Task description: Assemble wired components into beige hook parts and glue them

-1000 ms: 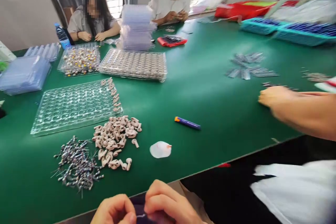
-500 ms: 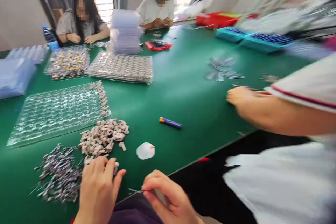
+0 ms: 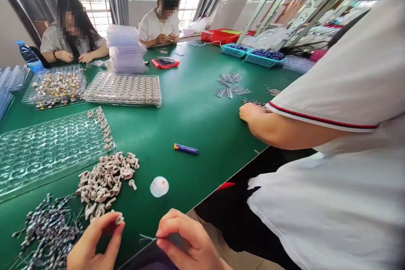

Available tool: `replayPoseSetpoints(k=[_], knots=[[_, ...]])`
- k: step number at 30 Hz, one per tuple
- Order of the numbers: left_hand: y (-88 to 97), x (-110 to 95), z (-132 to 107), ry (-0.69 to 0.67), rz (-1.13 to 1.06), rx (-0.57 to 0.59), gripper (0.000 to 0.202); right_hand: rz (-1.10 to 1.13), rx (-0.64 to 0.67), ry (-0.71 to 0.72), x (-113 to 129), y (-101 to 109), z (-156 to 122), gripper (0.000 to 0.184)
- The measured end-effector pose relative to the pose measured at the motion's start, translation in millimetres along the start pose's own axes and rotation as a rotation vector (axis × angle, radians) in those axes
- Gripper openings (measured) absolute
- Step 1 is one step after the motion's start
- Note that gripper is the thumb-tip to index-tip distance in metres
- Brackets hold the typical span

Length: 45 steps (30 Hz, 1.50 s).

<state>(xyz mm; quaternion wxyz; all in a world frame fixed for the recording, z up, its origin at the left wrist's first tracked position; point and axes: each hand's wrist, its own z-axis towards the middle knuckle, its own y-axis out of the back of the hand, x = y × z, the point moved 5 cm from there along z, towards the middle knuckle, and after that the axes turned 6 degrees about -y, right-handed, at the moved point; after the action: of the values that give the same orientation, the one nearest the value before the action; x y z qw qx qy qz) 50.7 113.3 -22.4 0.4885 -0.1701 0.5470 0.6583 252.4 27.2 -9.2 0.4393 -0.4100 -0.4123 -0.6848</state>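
Between its thumb and forefinger, my left hand (image 3: 95,242) pinches a small beige earbud shell (image 3: 119,219), its round opening facing up. My right hand (image 3: 186,234) is closed on a small part with thin wires (image 3: 147,237); the wires stick out to the left and the rest is hidden by the fingers. The two hands are apart, over the table's near edge. Just beyond my left hand lies a heap of beige earbud shells (image 3: 103,177). Left of it is a heap of small dark wired parts (image 3: 50,230).
A clear tray (image 3: 47,147) has shells along its right end. A small white round dish (image 3: 159,187) and a purple tube (image 3: 186,149) lie ahead. Filled trays (image 3: 125,88) stand farther back. At right, a co-worker's arm (image 3: 284,128) reaches over the table; two people sit opposite.
My left hand has come away from the heap of shells and turned, with a shell now showing in its fingertips. My right hand keeps its pinch. The camera view has swung right and up.
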Motion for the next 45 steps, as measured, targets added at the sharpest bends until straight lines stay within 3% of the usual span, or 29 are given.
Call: replayPoseSetpoints(k=[5,10,13,26,45], knots=[[-6.8,-3.5,-24.0,0.584,-0.634,-0.002,0.026,0.092,0.016,-0.041,4.8,-9.6,-5.6,0.025],[-10.0,-12.1,-35.9,0.824,-0.935,-0.105,0.035,0.146,0.115,-0.054,7.7,-18.0,-9.3,0.024],[-8.8,-16.3,-39.9,0.874,-1.017,-0.124,0.035,0.15,0.118,-0.051,11.8,-19.8,-10.2,0.024],[-21.3,-22.1,-48.9,1.024,-1.19,-0.017,0.036,0.21,0.069,-0.047,17.0,-25.8,-10.7,0.02],[-20.9,-20.5,-50.6,1.023,-1.175,-0.024,0.034,0.063,0.125,0.052,20.9,-20.9,-11.2,0.026]])
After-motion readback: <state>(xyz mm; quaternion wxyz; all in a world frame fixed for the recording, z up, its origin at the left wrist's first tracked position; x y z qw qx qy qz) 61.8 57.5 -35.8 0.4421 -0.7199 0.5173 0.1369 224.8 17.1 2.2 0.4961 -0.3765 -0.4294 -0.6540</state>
